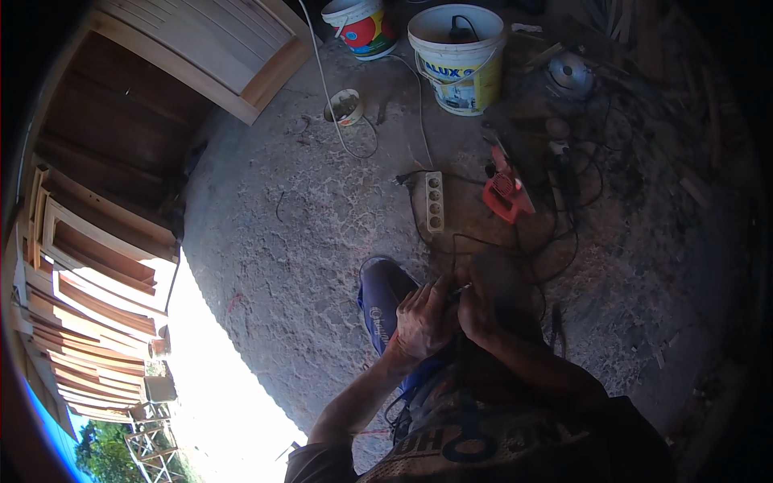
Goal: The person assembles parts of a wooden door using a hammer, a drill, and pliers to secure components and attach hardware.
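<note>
Close together in front of my body, over my knees, are my left hand [423, 324] and my right hand [477, 312]. Both have curled fingers that meet around something small, with a glint of metal between them. Shade and the fingers hide what kind of thing it is. My blue trouser leg [382, 299] lies just beyond the left hand. On the ground ahead of the hands are a pale power strip [435, 211] with several sockets and a red handheld power tool [507, 191].
Dark cables run over the rough concrete [298, 217] around the red tool. Further off stand a white bucket [455, 68], a colourful bucket [366, 36] and a small tub [346, 109]. A round metal saw blade [570, 76] is at far right. Wooden panels [201, 48] lean at left.
</note>
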A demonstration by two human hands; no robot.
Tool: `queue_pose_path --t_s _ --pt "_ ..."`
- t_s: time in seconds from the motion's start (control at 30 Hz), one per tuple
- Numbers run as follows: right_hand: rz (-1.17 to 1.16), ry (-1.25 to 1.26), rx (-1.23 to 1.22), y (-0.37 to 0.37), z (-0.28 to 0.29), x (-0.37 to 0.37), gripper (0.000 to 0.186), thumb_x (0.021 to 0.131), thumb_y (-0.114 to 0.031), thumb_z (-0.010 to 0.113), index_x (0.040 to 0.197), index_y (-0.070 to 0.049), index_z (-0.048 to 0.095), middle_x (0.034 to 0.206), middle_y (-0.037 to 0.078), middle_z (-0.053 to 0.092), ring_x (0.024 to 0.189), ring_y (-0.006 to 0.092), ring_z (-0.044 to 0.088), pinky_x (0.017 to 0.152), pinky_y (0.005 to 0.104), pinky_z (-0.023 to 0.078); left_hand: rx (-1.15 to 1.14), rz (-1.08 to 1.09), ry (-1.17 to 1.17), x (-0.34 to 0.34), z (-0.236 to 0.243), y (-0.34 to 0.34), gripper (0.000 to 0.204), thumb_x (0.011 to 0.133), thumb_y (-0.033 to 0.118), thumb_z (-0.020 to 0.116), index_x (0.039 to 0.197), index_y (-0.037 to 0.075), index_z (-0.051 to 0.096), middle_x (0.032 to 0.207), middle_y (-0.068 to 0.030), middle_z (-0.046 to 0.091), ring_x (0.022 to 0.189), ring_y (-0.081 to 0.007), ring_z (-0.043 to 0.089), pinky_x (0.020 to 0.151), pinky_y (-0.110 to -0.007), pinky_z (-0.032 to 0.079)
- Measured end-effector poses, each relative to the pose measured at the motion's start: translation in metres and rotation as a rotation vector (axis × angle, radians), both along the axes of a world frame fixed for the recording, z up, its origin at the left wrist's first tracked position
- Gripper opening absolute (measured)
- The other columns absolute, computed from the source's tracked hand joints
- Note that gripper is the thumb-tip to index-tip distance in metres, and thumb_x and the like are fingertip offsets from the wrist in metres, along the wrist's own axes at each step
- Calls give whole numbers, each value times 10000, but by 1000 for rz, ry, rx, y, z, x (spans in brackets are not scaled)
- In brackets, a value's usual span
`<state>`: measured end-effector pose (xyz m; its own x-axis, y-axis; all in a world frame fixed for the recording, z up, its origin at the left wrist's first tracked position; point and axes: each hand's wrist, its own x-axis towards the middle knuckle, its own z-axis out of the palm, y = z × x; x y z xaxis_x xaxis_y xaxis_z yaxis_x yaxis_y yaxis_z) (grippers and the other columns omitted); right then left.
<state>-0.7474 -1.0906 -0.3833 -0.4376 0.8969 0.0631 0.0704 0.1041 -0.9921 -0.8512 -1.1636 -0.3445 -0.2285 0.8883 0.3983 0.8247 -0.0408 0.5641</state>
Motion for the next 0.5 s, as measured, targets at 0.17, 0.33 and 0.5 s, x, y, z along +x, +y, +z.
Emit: queue_pose_path --t_s 0.17,0.33,0.5 --pt "-14 1 -13 6 2 8 174 967 -117 392 942 -1 519 853 247 580 828 455 572 703 453 446 34 -2 -10 7 1 9 429 800 107 660 1209 0 588 908 -171 672 765 -362 672 681 -413 535" --pt "-38 29 -65 4 0 14 112 881 -37 373 875 0 479 772 192 505 717 326 489 674 411 427 44 -51 10 7 -6 11 421 797 105 659 1201 5 594 916 -169 675 760 -363 672 676 -414 535" --pt "7 31 -155 6 -12 21 95 860 -29 377 857 7 465 758 180 482 701 253 427 671 386 414 6 -78 -1 8 -5 8 410 805 114 656 1196 7 597 929 -167 678 769 -358 677 682 -413 537"
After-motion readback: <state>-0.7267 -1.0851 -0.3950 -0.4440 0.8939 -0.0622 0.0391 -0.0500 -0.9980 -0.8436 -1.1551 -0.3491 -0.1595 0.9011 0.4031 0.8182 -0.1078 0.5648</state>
